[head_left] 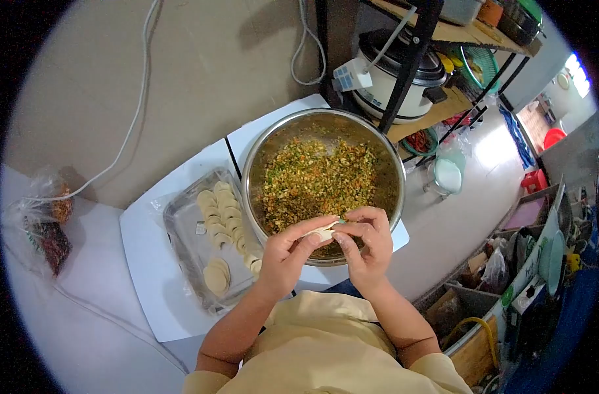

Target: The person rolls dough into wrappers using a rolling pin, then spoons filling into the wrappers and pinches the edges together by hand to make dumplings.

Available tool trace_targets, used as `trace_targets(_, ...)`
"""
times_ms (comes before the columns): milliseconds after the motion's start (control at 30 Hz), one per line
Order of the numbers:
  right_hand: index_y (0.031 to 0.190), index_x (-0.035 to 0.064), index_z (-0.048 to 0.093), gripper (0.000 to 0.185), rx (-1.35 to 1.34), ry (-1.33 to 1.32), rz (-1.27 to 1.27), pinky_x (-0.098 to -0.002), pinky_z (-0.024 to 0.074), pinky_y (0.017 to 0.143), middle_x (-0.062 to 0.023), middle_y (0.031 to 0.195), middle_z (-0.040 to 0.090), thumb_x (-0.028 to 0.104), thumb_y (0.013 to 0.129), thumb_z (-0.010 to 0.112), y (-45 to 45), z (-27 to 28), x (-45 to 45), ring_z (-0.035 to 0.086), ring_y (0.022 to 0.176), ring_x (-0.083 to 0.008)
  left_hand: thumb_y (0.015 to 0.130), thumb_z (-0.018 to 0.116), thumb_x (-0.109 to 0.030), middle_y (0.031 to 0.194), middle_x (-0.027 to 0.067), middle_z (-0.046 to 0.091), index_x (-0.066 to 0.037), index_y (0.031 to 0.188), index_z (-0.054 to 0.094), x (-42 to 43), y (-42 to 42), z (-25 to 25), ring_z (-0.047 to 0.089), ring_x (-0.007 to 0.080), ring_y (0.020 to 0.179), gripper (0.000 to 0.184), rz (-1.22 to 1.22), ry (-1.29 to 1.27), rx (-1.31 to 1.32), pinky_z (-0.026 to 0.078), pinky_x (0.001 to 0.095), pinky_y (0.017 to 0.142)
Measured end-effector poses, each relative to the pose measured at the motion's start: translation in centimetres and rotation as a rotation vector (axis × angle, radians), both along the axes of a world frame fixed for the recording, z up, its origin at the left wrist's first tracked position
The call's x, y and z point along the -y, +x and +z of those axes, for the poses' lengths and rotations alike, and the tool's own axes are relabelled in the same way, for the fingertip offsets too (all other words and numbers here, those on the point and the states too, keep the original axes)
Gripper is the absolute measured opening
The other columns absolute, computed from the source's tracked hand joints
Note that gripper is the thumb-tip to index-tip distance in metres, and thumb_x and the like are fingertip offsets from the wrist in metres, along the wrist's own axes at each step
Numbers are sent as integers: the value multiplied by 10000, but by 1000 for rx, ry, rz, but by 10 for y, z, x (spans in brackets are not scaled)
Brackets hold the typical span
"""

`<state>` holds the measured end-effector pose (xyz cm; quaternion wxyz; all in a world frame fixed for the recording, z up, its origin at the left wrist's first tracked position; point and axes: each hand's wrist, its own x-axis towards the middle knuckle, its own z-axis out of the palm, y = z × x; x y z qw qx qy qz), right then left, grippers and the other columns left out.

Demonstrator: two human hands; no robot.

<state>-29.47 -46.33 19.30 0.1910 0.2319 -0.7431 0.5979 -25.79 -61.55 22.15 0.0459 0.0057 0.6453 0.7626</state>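
Observation:
Between both hands is a pale dumpling (pixel 323 234), held over the near rim of a large steel bowl (pixel 250 190). My left hand (pixel 288 253) pinches its left side with thumb and fingers. On the other side, my right hand (pixel 368 243) grips the edge with its fingertips. Chopped filling (pixel 316 177), green, orange and pale, covers the bottom of the bowl. To the left lies a clear plastic tray (pixel 193 253) with rows of folded dumplings (pixel 222 213). A small stack of round wrappers (pixel 216 276) sits at its near end.
The white table (pixel 145 262) stands against a wall. A black-framed shelf (pixel 404 72) at the back right holds a rice cooker (pixel 398 85) and a power strip (pixel 353 73). Plastic bags (pixel 46 223) hang or rest at far left. Boxes and clutter (pixel 496 276) fill the right.

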Motion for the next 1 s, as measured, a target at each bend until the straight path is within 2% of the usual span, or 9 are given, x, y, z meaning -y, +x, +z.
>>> trace_targets(67,981,50,667,256,25,-73,9,-296,418,729,-109,1006,547,57,728,703,1,0,4,509,874,-218,948,437,-92,1221,177,538,74,1205,505,-1,1,2,552,244,1098,313,13,46,5,463,359,957)
trace_targets(167,1003,-2,655,255,440,-507,172,-265,413,794,-81,1042,526,21,750,678,2,2,9,505,952,-158,948,442,-76,1221,153,524,70,1180,528,-4,1,1,544,223,1097,288,68,163,-9,467,336,948)
trace_targets(233,993,-10,663,232,487,-610,241,-270,417,808,-79,1046,526,22,763,668,1,-1,12,506,961,-160,947,451,-64,1212,134,520,65,1167,545,-5,-1,2,540,203,1094,272,110,236,-25,472,311,937)
trace_targets(267,982,-17,670,210,539,-716,304,-274,420,822,-77,1051,525,23,776,657,1,-4,14,507,969,-162,949,449,-87,1204,136,510,68,1168,534,-5,-1,3,528,223,1116,282,97,228,-33,452,340,967)
trace_targets(400,932,-20,679,154,571,-796,258,-277,425,807,-80,1013,544,35,789,657,1,-1,21,518,939,-167,954,441,-108,1166,132,510,73,1164,523,-5,-2,1,516,240,1133,290,81,233,-33,431,367,998)
trace_targets(533,883,-16,674,111,522,-626,180,-266,425,765,-76,929,567,57,801,660,-6,-7,19,534,892,-161,952,435,-90,1161,135,519,73,1166,521,-6,-2,2,526,232,1119,282,118,258,33,433,361,998)
trace_targets(600,848,-10,670,86,368,-395,107,-259,427,709,-70,869,576,68,816,650,-10,-7,16,543,822,-154,952,434,-83,1150,139,530,66,1168,523,-7,-2,4,536,219,1102,277,150,306,136,441,353,991)
trace_targets(833,853,-11,651,72,406,-294,94,-271,438,662,-70,845,593,47,811,645,-13,4,16,550,764,-165,951,436,-79,1116,120,544,19,1128,504,-3,-5,-3,548,193,1074,214,185,319,91,462,343,965)
trace_targets(1000,924,11,691,142,205,-213,92,-281,442,659,-78,823,589,48,791,657,-17,-4,16,552,757,-186,940,454,-60,1065,94,548,-14,1059,489,-5,-4,-7,558,180,1038,132,166,299,86,476,338,943)
